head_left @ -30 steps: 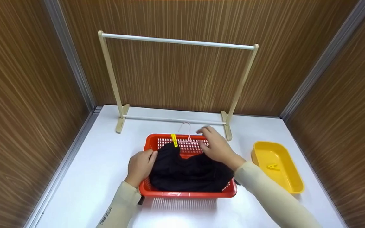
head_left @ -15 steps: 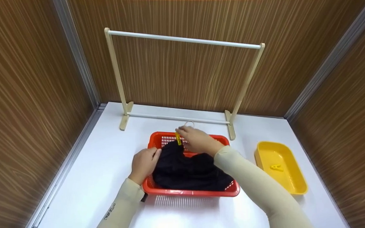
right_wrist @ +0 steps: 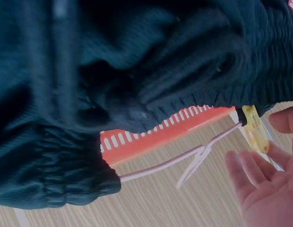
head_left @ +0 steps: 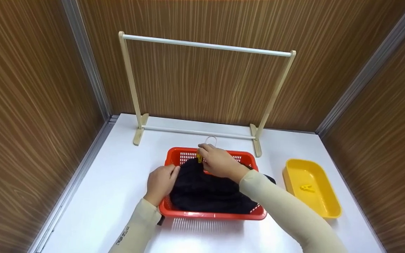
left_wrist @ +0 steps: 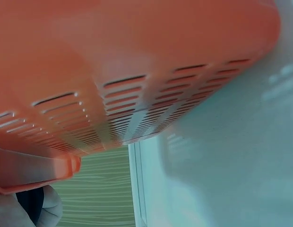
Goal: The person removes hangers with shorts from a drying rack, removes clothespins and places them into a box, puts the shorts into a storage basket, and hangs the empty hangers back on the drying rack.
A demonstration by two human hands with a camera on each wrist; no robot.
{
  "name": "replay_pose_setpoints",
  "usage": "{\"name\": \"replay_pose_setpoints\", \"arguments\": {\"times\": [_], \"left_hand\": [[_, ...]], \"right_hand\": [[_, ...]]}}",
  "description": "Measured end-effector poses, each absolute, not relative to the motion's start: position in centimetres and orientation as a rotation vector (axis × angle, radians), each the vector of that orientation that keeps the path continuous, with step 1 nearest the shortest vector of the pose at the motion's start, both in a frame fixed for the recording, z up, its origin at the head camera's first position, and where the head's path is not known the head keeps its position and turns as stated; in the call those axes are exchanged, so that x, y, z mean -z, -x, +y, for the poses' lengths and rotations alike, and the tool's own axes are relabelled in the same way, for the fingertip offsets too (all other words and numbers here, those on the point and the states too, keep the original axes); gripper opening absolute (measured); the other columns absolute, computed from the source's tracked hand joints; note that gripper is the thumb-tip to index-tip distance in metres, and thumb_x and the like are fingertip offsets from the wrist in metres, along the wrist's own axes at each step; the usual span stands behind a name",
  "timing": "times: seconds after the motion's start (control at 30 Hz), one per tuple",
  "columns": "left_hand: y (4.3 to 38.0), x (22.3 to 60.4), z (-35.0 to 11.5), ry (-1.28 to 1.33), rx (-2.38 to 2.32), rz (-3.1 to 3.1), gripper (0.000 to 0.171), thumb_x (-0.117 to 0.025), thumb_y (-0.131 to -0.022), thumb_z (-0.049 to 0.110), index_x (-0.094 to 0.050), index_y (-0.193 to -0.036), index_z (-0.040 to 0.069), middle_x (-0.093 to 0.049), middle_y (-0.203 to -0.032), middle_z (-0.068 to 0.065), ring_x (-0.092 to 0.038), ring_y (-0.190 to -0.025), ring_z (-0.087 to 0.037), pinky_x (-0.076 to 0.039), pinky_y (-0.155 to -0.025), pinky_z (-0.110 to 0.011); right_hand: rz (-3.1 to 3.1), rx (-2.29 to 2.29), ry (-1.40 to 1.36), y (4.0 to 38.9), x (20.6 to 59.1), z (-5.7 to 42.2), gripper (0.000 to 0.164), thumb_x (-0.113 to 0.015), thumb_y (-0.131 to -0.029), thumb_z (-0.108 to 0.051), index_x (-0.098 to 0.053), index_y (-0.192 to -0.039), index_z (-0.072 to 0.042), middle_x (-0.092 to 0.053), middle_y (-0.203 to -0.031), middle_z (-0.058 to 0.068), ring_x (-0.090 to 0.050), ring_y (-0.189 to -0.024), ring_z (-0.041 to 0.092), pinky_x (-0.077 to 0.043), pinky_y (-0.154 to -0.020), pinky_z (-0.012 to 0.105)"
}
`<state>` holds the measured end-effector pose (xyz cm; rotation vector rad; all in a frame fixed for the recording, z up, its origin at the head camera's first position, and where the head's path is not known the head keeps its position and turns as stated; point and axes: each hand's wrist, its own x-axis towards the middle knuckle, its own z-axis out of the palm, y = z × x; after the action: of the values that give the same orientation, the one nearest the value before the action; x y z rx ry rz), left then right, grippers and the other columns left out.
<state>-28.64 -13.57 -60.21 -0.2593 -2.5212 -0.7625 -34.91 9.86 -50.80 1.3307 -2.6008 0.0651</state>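
Black elastic-waist pants (head_left: pixel 209 193) lie bunched in a red basket (head_left: pixel 213 215). My left hand (head_left: pixel 161 182) grips their left edge at the basket rim; dark cloth shows between its fingers in the left wrist view. A yellow clothespin (right_wrist: pixel 255 130) clips the waistband to a pink hanger (right_wrist: pixel 160 166). My right hand (right_wrist: pixel 267 194) is around that clothespin, fingers extended and thumb apart from it in the right wrist view. The hanger's hook (head_left: pixel 211 137) rises behind the basket's back rim. In the head view, my right hand partly covers the clothespin and the hanger.
Behind the basket stands a wooden rack with a white top rail (head_left: pixel 206 45). To the right, a yellow tray (head_left: pixel 316 196) holds another yellow clothespin (head_left: pixel 307 188). Wood-grain panels (head_left: pixel 202 91) enclose the white table (head_left: pixel 111 182) at the back and sides.
My right hand has moved left from the hanger's right side to the clothespin. My left hand keeps its grip on the pants. The head view has shifted slightly.
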Motion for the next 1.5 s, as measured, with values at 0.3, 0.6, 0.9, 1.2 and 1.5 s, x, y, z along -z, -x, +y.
{"name": "replay_pose_setpoints", "arguments": {"times": [0.3,0.6,0.9,1.2,1.5], "left_hand": [[28.5,60.2,-14.0,0.277,0.743,-2.527,0.043,-0.064,-0.103,0.032,-0.046,-0.066,0.02,-0.039,-0.055,0.004,-0.048,-0.053,-0.021,-0.034,-0.053,-0.035],[28.5,60.0,-13.7,0.277,0.764,-2.536,0.042,-0.063,-0.103,0.032,-0.049,-0.066,0.019,-0.04,-0.056,0.005,-0.049,-0.055,-0.02,-0.036,-0.055,-0.035],[28.7,60.1,-13.6,0.276,0.744,-2.509,0.042,-0.064,-0.102,0.03,-0.048,-0.066,0.019,-0.042,-0.056,0.003,-0.051,-0.055,-0.022,-0.037,-0.054,-0.036],[28.7,60.1,-13.6,0.267,0.732,-2.515,0.042,-0.065,-0.102,0.03,-0.047,-0.065,0.019,-0.042,-0.055,0.003,-0.051,-0.054,-0.023,-0.036,-0.053,-0.035],[28.6,60.2,-13.6,0.278,0.756,-2.519,0.042,-0.064,-0.103,0.031,-0.048,-0.066,0.019,-0.04,-0.056,0.004,-0.049,-0.054,-0.02,-0.035,-0.054,-0.034]], "right_hand": [[-2.514,0.045,-1.265,34.0,51.0,9.5,0.032,-0.071,-0.095,-0.014,-0.059,-0.123,-0.004,-0.067,-0.107,0.009,-0.066,-0.097,0.027,-0.058,-0.083,0.042],[-2.57,0.208,-1.26,34.8,49.2,8.4,0.008,-0.074,-0.089,-0.008,-0.068,-0.093,-0.006,-0.068,-0.087,0.007,-0.065,-0.082,0.027,-0.058,-0.069,0.041],[-2.489,0.686,-1.187,34.4,47.9,6.5,0.016,-0.08,-0.084,-0.023,-0.075,-0.096,-0.013,-0.072,-0.092,0.004,-0.065,-0.085,0.022,-0.051,-0.067,0.037],[-2.513,0.829,-1.172,34.2,47.6,6.0,0.021,-0.078,-0.088,-0.034,-0.075,-0.098,-0.016,-0.073,-0.093,0.003,-0.065,-0.083,0.021,-0.05,-0.066,0.038],[-2.532,0.817,-1.195,34.3,47.7,6.3,0.033,-0.07,-0.091,-0.032,-0.063,-0.063,-0.018,-0.061,-0.056,-0.002,-0.058,-0.052,0.018,-0.038,-0.052,0.04]]}}
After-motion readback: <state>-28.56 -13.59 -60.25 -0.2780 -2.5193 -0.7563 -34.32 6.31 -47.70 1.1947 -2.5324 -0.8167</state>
